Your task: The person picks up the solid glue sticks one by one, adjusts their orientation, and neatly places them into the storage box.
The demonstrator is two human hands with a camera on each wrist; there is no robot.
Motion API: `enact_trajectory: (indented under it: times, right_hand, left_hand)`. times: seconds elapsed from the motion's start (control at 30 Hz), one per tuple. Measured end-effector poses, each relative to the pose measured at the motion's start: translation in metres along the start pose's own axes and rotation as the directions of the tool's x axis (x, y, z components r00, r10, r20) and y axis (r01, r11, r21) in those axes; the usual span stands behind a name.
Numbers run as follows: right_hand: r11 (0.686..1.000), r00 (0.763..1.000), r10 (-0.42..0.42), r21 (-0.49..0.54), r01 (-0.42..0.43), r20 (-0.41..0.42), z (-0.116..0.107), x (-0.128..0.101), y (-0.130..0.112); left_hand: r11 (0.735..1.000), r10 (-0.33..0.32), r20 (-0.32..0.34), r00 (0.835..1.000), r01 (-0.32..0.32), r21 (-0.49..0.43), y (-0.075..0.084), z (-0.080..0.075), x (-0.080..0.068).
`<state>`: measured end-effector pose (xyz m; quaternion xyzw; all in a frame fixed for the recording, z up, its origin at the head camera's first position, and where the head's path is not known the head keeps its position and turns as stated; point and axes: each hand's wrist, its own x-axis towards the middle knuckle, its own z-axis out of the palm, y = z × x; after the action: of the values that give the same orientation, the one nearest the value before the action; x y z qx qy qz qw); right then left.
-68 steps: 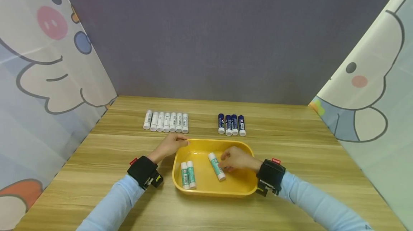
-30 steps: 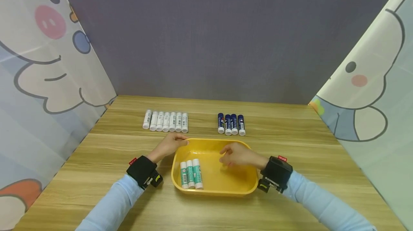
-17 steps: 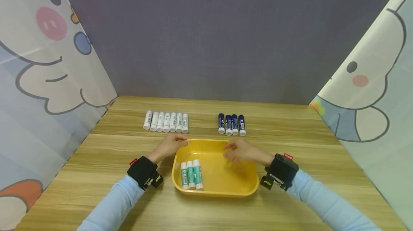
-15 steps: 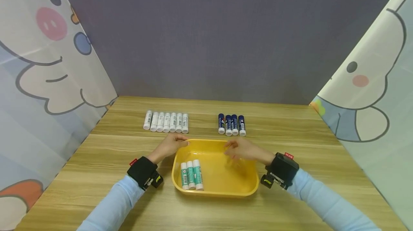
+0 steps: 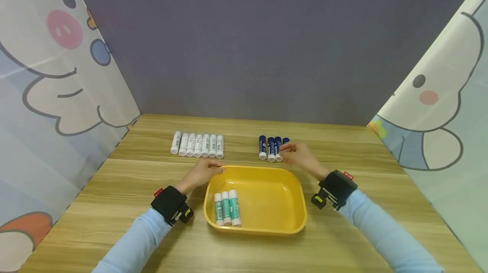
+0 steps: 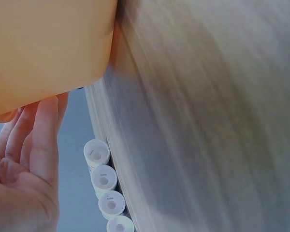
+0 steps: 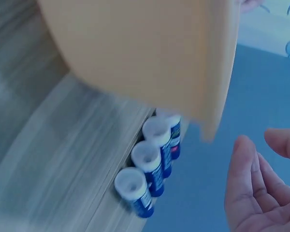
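Observation:
My left hand (image 5: 203,173) pinches the far left corner of a yellow plastic tray (image 5: 267,230); in the left wrist view its fingers (image 6: 44,140) lie along the outside wall. Inside the tray, three green-labelled glue sticks (image 5: 226,208) lie side by side at the left end. My right hand (image 5: 301,156) is beyond the far right corner of the tray, over the row of blue glue sticks (image 5: 271,149), and partly covers the rightmost one. The right wrist view shows thumb and fingers (image 7: 241,179) spread apart with nothing between them.
A row of several white glue sticks (image 5: 198,145) lies behind the tray on the left of the wooden table (image 5: 114,188). A dark grey panel (image 5: 244,44) stands at the back, with cartoon-printed cloths (image 5: 34,137) on both sides.
My right hand set the third green glue stick beside the other two, then left the tray and moved back to the blue glue sticks. My left hand has stayed at the tray's corner.

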<state>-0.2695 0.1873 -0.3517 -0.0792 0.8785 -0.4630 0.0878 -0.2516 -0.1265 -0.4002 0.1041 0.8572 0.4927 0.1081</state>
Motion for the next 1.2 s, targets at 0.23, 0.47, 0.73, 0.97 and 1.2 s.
enact_trajectory:
  times: [0.23, 0.47, 0.73, 0.97, 1.2]
  right_hand:
    - [0.99, 0.991, -0.051, -0.133, 0.034, -0.125, -0.006, 0.016, 0.015]
    - [0.966, 0.983, -0.029, -0.258, -0.019, -0.181, -0.004, 0.036, 0.036]
    - [0.935, 0.99, 0.045, -0.342, -0.089, -0.135, -0.004, 0.054, 0.046]
    - [0.936, 0.987, 0.093, -0.327, -0.132, -0.131, -0.003, 0.056, 0.049]
    - [0.938, 0.988, 0.109, -0.317, -0.14, -0.113, -0.005, 0.059, 0.055]
  left_hand:
    - [1.0, -0.007, -0.022, 1.0, 0.007, 0.008, 0.0, 0.001, 0.001]
    - [1.0, -0.003, -0.029, 1.0, 0.003, 0.011, -0.001, 0.002, 0.003]
    - [1.0, -0.005, -0.042, 0.999, 0.006, 0.019, 0.001, 0.003, 0.002]
    - [1.0, -0.007, -0.032, 0.999, 0.008, 0.026, 0.004, 0.002, 0.0]
    - [1.0, -0.01, 0.0, 1.0, 0.01, 0.028, 0.004, 0.001, -0.001]
